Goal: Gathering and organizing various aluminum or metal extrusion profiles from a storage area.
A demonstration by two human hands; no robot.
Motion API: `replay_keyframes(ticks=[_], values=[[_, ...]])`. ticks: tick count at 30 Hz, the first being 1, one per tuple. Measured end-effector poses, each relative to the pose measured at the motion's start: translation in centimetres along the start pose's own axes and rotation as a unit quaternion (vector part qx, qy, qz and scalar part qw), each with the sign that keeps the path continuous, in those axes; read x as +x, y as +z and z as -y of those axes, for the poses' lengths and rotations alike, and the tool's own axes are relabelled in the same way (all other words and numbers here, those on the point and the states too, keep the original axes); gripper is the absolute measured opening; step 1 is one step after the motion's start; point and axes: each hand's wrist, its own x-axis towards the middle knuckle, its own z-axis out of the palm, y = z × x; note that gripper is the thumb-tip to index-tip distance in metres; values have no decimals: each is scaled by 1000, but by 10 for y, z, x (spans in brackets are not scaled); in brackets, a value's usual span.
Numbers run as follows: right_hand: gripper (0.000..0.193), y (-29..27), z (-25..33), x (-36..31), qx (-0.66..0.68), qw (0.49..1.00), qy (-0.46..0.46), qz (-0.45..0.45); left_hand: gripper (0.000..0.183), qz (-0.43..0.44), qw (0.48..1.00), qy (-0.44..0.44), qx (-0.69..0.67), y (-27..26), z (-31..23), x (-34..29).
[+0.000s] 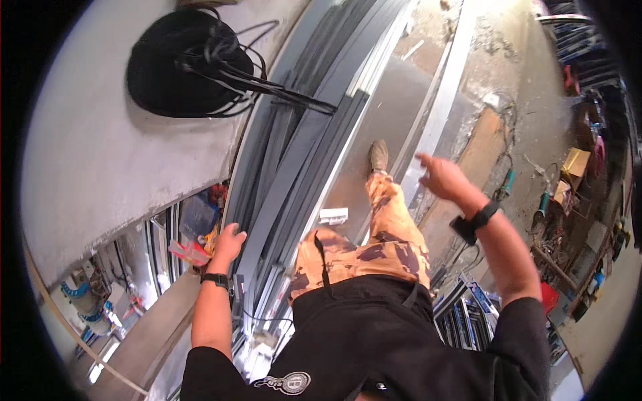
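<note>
My left hand [229, 244] is at the left, beside a stack of long grey metal profiles [281, 180]. Its fingers are curled; what they hold, if anything, I cannot make out. Right next to it shows a red and orange object [190, 252], and I cannot tell whether the hand touches it. My right hand [445, 178] hangs in the air at the right with its fingers loosely apart and nothing in them. Below it runs a long pale metal strip [443, 110] on the floor. A small white piece [333, 216] lies beside my leg.
A black round object with a bundle of dark cords [190, 63] rests on the pale surface at the upper left. A wooden board [478, 150] and teal-handled tools [509, 182] lie on the floor at the right. Cluttered shelves [582, 154] line the far right.
</note>
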Motion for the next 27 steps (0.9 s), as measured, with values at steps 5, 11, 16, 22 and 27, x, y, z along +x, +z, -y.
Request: replay_keyframes(ticks=[5, 11, 16, 22, 27], values=[[63, -49, 3, 133, 7, 998, -64, 17, 47, 48, 998, -6, -42, 6, -71, 55], [76, 0, 32, 261, 51, 990, -135, -1, 48, 39, 993, 25, -112, 41, -124, 141], [96, 87, 69, 340, 150, 968, -198, -26, 61, 13, 998, 40, -39, 101, -72, 206], [72, 171, 62, 396, 72, 971, -228, 23, 80, 33, 998, 26, 37, 155, -65, 279], [31, 186, 62, 373, 94, 949, -263, 143, 92, 41, 998, -46, 31, 191, -68, 283]])
